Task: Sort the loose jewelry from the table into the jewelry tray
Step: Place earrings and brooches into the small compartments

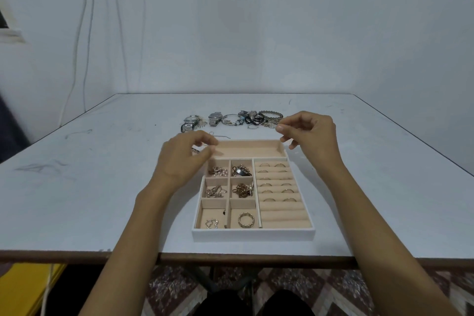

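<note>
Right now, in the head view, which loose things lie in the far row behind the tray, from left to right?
first watch → second watch → silver bangle → black looped bands → beaded bracelet

Even, soft light; wide-angle bending, perhaps slight blur, at edges.

The left hand [184,161] and right hand [311,136] hover, fingers curled, over the jewelry tray [252,235]; loose jewelry [238,119] lies beyond.

The tray [254,235] before me has a white, faintly grained rim and a matt beige, velvet-like lining. Its rings [287,191] and chains [242,190] are glossy gold-toned metal. The watches [215,118] look polished steel; the surface [102,187] is matt white, scuffed.
</note>
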A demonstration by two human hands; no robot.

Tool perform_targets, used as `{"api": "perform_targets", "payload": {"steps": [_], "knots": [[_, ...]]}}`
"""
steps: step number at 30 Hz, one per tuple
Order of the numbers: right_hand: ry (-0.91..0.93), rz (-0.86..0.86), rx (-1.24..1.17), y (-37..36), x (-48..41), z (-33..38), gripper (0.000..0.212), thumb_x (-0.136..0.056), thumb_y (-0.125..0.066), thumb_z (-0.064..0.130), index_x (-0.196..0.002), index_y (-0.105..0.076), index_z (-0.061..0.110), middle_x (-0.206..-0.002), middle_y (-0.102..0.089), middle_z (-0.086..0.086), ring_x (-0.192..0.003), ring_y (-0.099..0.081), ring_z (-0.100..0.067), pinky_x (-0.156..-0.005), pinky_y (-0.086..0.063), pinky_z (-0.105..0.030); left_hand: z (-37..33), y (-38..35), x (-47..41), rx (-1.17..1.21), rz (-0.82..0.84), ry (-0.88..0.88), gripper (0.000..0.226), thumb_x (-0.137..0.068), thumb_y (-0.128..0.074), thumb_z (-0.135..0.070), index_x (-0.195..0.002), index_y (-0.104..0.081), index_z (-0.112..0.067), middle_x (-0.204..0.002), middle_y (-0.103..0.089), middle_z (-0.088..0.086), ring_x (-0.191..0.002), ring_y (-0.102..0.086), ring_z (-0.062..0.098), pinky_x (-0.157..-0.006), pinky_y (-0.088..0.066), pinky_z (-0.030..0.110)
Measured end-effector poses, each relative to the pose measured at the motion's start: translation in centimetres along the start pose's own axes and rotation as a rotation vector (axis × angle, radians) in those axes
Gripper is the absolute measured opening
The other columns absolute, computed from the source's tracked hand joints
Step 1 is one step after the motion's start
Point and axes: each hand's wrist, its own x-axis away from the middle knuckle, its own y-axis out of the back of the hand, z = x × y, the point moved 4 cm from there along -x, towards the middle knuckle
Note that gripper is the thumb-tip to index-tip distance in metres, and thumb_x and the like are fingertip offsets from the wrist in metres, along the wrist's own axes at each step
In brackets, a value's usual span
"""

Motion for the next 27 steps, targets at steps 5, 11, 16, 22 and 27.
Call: {"api": "perform_targets", "payload": {"steps": [5,11,16,22,27], "knots": [[0.000,0.044,0.072,-0.4,0.2,0.1,0.012,-0.073,-0.081,0.010,-0.073,-0.074,0.020,-0.075,-0.071,-0.003,-0.061,-0.050,-0.014,-0.057,-0.042,-0.011,3.5,-1.1,0.0,-0.362,0.123,0.182,0.034,-0.096,-0.044,-0.031,-0.129,-0.049,-0.026,-0.141,-0.046,-0.003,-0.133,-0.039,0.018,-0.116,-0.011,0.049],[-0.060,0.270,-0.013,-1.6,1.6,2.2,0.011,-0.071,-0.081,0.008,-0.080,-0.075,0.011,-0.066,-0.069,0.008,-0.053,-0.050,-0.001,-0.053,-0.040,-0.008,4.2,-2.3,-0.2,-0.434,0.273,0.211,0.043,-0.101,-0.026,-0.039,-0.141,-0.035,-0.022,-0.154,-0.030,-0.002,-0.144,-0.022,0.015,-0.116,0.002,0.054],[-0.036,0.706,0.135,-3.3,4.8,5.0,0.012,-0.070,-0.082,0.011,-0.081,-0.076,0.009,-0.067,-0.070,0.007,-0.057,-0.050,-0.007,-0.056,-0.040,-0.012,4.6,-2.7,-0.3,-0.444,0.302,0.214,0.044,-0.102,-0.023,-0.039,-0.141,-0.034,-0.021,-0.155,-0.027,-0.002,-0.145,-0.019,0.014,-0.116,0.002,0.054],[0.023,1.036,0.302,-5.2,7.2,6.2,0.012,-0.075,-0.079,0.006,-0.088,-0.076,0.005,-0.071,-0.072,0.000,-0.062,-0.060,-0.006,-0.060,-0.040,-0.009,4.9,-2.8,-0.4,-0.455,0.305,0.216,0.044,-0.101,-0.023,-0.040,-0.140,-0.034,-0.023,-0.155,-0.027,-0.002,-0.145,-0.017,0.014,-0.116,0.001,0.054],[0.027,1.075,0.507,-5.9,7.7,5.9,0.014,-0.080,-0.074,0.005,-0.090,-0.078,0.014,-0.076,-0.074,0.004,-0.070,-0.067,-0.001,-0.069,-0.049,-0.015,4.4,-2.7,-0.2,-0.447,0.302,0.206,0.043,-0.102,-0.024,-0.038,-0.141,-0.034,-0.022,-0.156,-0.023,-0.001,-0.145,-0.016,0.013,-0.117,0.002,0.053]]}}
